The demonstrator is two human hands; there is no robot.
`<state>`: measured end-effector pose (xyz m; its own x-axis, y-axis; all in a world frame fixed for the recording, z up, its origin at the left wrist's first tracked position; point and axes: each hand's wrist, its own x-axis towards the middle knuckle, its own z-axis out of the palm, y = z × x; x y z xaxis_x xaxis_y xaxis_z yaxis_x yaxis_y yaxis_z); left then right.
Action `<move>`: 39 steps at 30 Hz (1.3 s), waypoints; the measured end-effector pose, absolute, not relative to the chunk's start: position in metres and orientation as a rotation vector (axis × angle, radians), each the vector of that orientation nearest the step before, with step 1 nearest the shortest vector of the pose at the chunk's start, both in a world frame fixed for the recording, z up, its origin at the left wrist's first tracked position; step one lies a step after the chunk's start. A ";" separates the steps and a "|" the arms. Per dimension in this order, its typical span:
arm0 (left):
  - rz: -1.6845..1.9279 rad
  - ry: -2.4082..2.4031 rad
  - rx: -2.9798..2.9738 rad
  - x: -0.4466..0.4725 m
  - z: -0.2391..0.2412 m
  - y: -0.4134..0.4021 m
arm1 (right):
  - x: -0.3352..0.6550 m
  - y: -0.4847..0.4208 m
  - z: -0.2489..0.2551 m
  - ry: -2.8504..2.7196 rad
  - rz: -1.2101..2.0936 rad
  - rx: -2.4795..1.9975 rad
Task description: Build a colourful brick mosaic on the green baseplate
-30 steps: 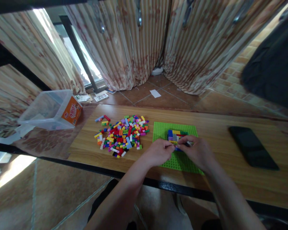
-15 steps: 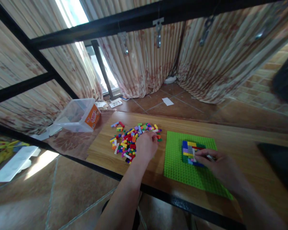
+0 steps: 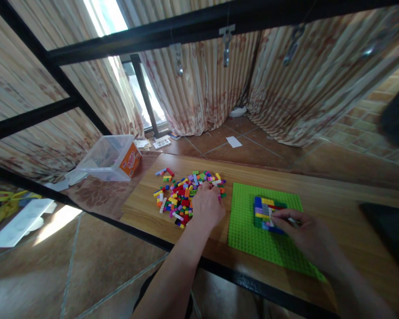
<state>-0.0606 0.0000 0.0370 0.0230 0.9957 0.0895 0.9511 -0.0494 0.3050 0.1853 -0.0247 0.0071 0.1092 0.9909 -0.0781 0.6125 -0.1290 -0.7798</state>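
My left hand (image 3: pixel 209 204) reaches into a heap of loose colourful toy bricks (image 3: pixel 177 195), its fingers bent downward and apart among them. Nothing shows in its grip, though the fingertips are partly hidden. My right hand (image 3: pixel 295 223) is closed in a pinch above the green baseplate (image 3: pixel 242 221), with what looks like a small white brick (image 3: pixel 271 213) at its fingertips. Those fingertips touch or nearly touch a low block of joined bricks (image 3: pixel 261 208) in blue, purple, yellow, red and green, fixed on the baseplate. My right fingers cover the block's right side.
A dark flat object (image 3: pixel 385 226) lies at the right of the wooden table (image 3: pixel 252 174). Beyond the table's left end stands a clear plastic bin (image 3: pixel 103 164) with an orange label. A black metal bar (image 3: pixel 153 35) with hanging clips crosses above.
My left hand has shifted slightly right over the heap and its fingers have turned lower into the bricks. My right hand stays by the joined block. The view has shifted a little.
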 end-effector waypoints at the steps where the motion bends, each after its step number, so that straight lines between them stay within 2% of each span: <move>1: 0.415 2.038 2.136 -0.061 0.036 0.000 | 0.185 -0.025 0.008 -1.563 0.830 -1.814; 19: 0.299 1.968 2.342 -0.054 0.035 -0.001 | 0.177 -0.027 0.019 -1.603 0.808 -1.759; 27: 0.355 1.976 2.380 -0.051 0.033 0.003 | 0.175 -0.028 0.023 -1.605 0.785 -1.715; 32: 0.677 1.827 2.245 -0.050 0.036 0.005 | 0.171 -0.029 0.026 -1.552 0.754 -1.683; 35: 0.922 1.499 2.112 -0.042 0.031 0.003 | 0.170 -0.031 0.030 -1.499 0.723 -1.623; 39: 1.047 1.121 1.877 -0.020 0.024 -0.006 | 0.166 -0.034 0.034 -1.499 0.797 -1.517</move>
